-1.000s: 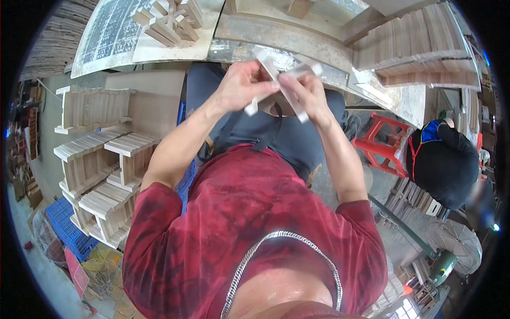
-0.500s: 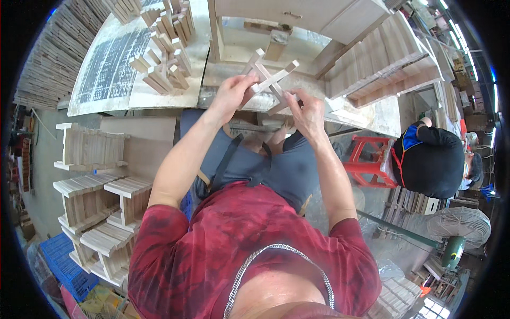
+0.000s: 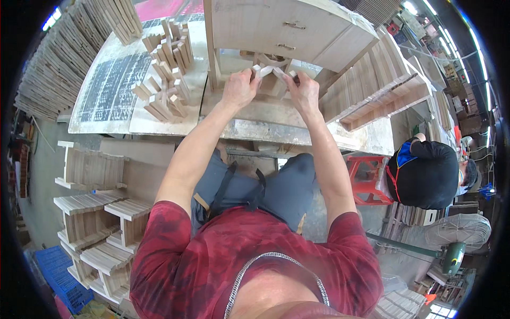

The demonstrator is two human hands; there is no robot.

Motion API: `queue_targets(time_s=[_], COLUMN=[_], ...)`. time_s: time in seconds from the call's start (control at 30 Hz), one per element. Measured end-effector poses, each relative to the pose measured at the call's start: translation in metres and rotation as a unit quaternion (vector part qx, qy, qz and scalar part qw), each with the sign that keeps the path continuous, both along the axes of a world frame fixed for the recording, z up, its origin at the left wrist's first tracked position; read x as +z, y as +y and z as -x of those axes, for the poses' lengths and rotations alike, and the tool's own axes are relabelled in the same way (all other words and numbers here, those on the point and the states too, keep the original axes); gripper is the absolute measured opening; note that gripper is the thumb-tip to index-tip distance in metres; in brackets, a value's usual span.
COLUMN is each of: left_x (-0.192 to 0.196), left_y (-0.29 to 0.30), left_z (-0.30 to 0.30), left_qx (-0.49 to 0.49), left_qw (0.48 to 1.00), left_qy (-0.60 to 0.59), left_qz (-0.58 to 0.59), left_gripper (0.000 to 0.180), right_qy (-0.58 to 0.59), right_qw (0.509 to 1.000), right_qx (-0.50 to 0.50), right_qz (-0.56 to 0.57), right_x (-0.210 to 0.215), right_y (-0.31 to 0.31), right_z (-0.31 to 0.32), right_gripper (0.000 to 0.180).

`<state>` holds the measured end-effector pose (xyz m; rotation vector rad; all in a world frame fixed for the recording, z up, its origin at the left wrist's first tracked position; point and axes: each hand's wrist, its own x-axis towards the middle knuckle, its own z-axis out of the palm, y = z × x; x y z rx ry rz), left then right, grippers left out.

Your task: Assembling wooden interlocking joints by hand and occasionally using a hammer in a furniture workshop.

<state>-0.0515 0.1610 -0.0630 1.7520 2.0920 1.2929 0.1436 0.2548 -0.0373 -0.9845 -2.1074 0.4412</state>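
Both of my hands reach out over the workbench (image 3: 255, 127). Between them is a pale wooden X-shaped frame (image 3: 265, 71), made of crossed square bars. My left hand (image 3: 239, 89) grips the bars on its left side, and my right hand (image 3: 303, 91) pinches the right side with thumb and fingers. The frame is held at the lower opening of an upright wooden panel structure (image 3: 276, 26) on the bench. Part of the frame is hidden by my fingers, and I cannot tell whether it touches anything behind it.
Several more crossed wooden frames (image 3: 162, 98) stand clustered at the bench's left. A row of wooden boards (image 3: 366, 80) stands at the right. Stacked wooden parts (image 3: 90, 210) are at my left, above a blue crate (image 3: 61, 276). A red stool (image 3: 366, 181), a co-worker (image 3: 425, 173) and a fan (image 3: 458, 234) are to my right.
My hands have moved forward with the X-shaped frame, from near the bench's front edge to the panel structure's opening. The view has shifted, showing more of the panel.
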Motion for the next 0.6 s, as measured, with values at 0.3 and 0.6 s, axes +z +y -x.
queue_targets(time_s=[0.3,0.6], left_x=[0.005,0.01], left_y=[0.026,-0.029], left_z=[0.012,0.026], left_qx=[-0.015,-0.012], left_qw=[0.998,0.999], left_qy=[0.016,-0.037], left_qz=[0.057,-0.023], left_gripper=[0.032,0.033], right_qy=[-0.004,-0.064], right_qw=[0.999,0.979], right_qx=[0.005,0.098], right_qz=[0.032,0.166], right_x=[0.014,0.04], right_y=[0.011,-0.021], right_z=[0.001,-0.013], right_gripper=[0.031,0.03])
